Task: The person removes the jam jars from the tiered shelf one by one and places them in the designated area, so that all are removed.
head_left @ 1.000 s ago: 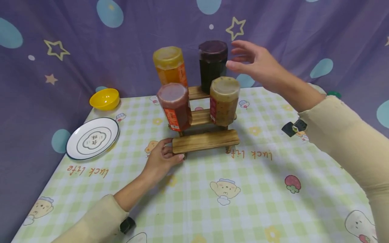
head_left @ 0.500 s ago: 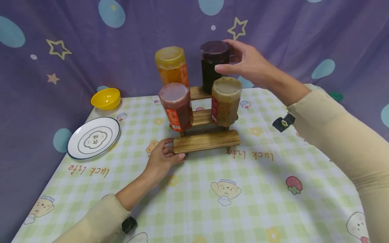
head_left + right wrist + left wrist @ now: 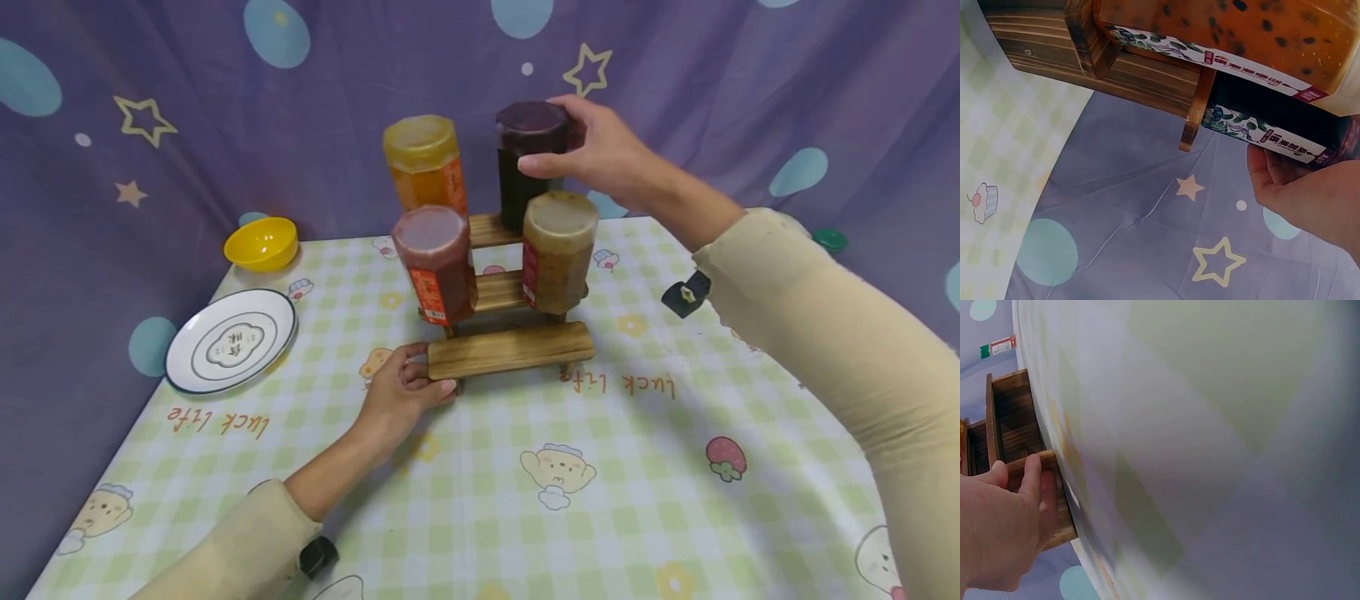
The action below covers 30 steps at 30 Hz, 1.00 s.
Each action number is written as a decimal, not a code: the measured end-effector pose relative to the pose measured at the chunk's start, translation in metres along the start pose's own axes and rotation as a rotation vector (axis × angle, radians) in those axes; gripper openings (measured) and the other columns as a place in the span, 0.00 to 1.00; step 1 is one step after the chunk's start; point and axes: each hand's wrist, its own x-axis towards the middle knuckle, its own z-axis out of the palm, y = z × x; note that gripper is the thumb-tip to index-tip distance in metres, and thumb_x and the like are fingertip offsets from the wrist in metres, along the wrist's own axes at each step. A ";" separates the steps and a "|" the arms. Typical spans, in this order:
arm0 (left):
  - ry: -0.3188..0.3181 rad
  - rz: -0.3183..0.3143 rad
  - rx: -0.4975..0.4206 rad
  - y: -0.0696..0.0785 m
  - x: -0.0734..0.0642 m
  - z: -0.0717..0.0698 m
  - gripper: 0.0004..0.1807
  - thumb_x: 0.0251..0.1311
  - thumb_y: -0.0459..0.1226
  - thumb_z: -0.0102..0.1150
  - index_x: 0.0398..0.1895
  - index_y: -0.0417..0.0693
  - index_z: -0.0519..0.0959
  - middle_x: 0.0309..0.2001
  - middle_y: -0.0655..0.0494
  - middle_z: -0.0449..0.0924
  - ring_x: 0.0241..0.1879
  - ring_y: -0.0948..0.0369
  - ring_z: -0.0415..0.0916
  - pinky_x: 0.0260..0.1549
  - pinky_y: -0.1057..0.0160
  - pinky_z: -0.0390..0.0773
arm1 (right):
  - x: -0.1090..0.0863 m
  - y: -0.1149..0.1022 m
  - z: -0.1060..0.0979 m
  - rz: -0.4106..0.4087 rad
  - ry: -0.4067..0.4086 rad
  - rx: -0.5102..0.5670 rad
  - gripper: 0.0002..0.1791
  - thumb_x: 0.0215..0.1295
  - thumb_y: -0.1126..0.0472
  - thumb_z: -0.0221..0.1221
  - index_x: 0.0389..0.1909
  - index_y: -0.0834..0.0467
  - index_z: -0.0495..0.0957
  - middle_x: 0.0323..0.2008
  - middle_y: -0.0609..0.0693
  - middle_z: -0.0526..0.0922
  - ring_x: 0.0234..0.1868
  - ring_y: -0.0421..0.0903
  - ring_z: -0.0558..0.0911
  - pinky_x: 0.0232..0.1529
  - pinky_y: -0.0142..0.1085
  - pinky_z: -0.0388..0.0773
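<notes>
A three-tier wooden rack [image 3: 510,350] carries jars on its upper two steps. The dark purple jar [image 3: 516,192] stands on the top step at right, and my right hand [image 3: 611,158] grips it near the lid, thumb in front, fingers round the back. In the right wrist view, the dark jar [image 3: 1257,103] is still on its step. My left hand [image 3: 392,400] holds the left end of the bare lowest step, its fingers curled over the side board [image 3: 1044,459] in the left wrist view. A seeded jar [image 3: 558,267], a red jar [image 3: 438,275] and a yellow jar [image 3: 427,171] share the rack.
On the left are a white plate [image 3: 197,371] with a dark rim and a yellow bowl [image 3: 258,248] behind it. A green object [image 3: 829,240] shows at the far right edge. A purple curtain [image 3: 337,75] hangs behind the checked tablecloth [image 3: 637,517].
My right hand has moved left from beside the dark jar and closed round it. My left hand stays on the rack; the jars keep their places.
</notes>
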 end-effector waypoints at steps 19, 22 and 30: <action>0.000 0.007 0.000 -0.001 -0.001 -0.001 0.37 0.59 0.24 0.61 0.69 0.40 0.56 0.54 0.36 0.72 0.48 0.52 0.78 0.49 0.60 0.83 | 0.002 0.003 0.002 -0.025 0.035 0.196 0.36 0.49 0.64 0.74 0.62 0.57 0.72 0.50 0.56 0.80 0.50 0.50 0.79 0.50 0.35 0.82; 0.000 0.008 -0.002 0.000 -0.001 -0.001 0.37 0.59 0.23 0.61 0.69 0.40 0.56 0.54 0.35 0.72 0.48 0.52 0.78 0.48 0.60 0.83 | 0.000 0.002 0.003 -0.032 0.062 0.218 0.36 0.47 0.65 0.74 0.60 0.57 0.74 0.49 0.56 0.81 0.49 0.50 0.80 0.50 0.34 0.83; 0.000 0.005 -0.008 0.000 -0.001 0.000 0.36 0.59 0.23 0.60 0.69 0.40 0.57 0.53 0.36 0.72 0.48 0.52 0.78 0.49 0.60 0.83 | -0.005 -0.004 -0.008 -0.039 0.170 0.251 0.34 0.45 0.65 0.76 0.57 0.57 0.77 0.47 0.53 0.82 0.48 0.48 0.81 0.47 0.35 0.83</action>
